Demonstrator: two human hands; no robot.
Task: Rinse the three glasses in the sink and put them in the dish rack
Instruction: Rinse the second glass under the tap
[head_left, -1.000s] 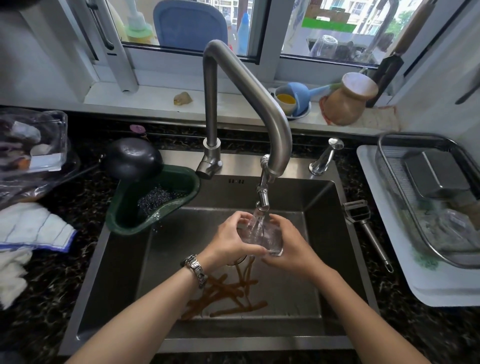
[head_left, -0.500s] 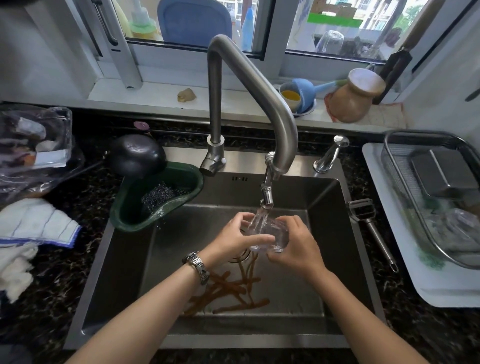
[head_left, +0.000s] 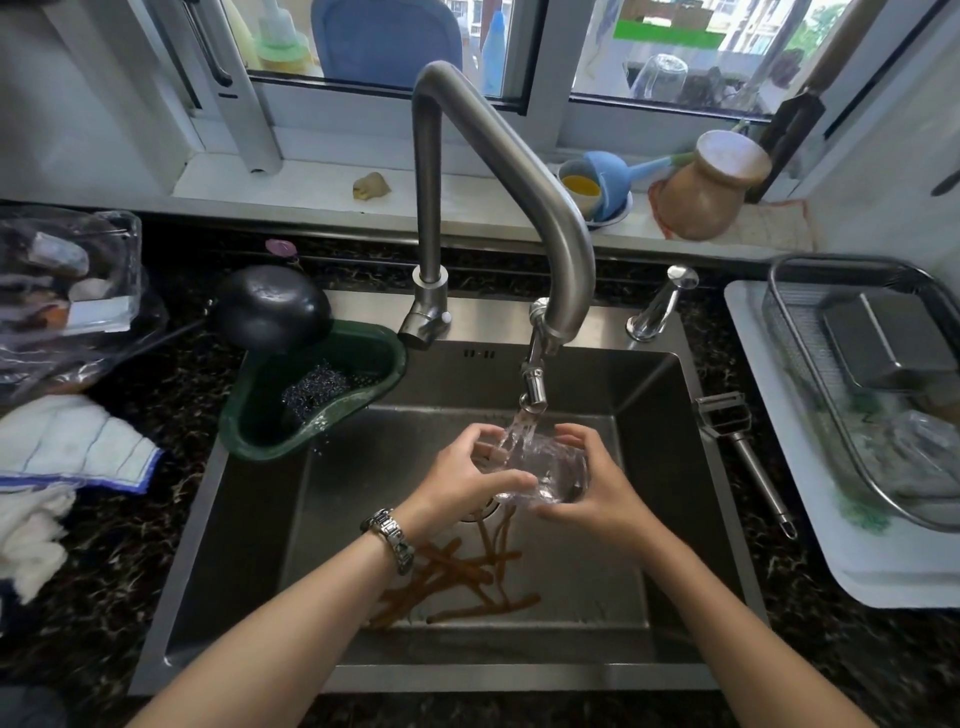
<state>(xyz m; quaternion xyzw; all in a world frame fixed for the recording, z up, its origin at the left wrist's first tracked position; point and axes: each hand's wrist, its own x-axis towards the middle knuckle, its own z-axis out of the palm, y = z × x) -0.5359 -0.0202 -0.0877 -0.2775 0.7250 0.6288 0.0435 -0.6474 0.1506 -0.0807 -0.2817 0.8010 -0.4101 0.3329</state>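
Note:
Both hands hold one clear glass (head_left: 545, 470) under the running water of the steel faucet (head_left: 524, 171), above the middle of the sink (head_left: 249, 545). My left hand (head_left: 462, 480) grips the glass from the left, thumb along its near side. My right hand (head_left: 592, 480) cups it from the right, fingers curled over its far side. The glass lies tilted, and water pours onto it. The wire dish rack (head_left: 795, 322) stands on a white tray (head_left: 883, 571) to the right of the sink; it holds a steel container and what looks like clear glassware, blurred.
Brown strips (head_left: 457, 571) lie on the sink floor by the drain. A green corner strainer (head_left: 311, 395) with a scouring pad hangs at the sink's back left. A peeler (head_left: 737, 441) lies on the counter at right. White cloths (head_left: 67, 452) and a plastic bag sit at left.
The glass has stayed under the stream. My hands have shifted slightly around it, the left thumb sliding along its near side.

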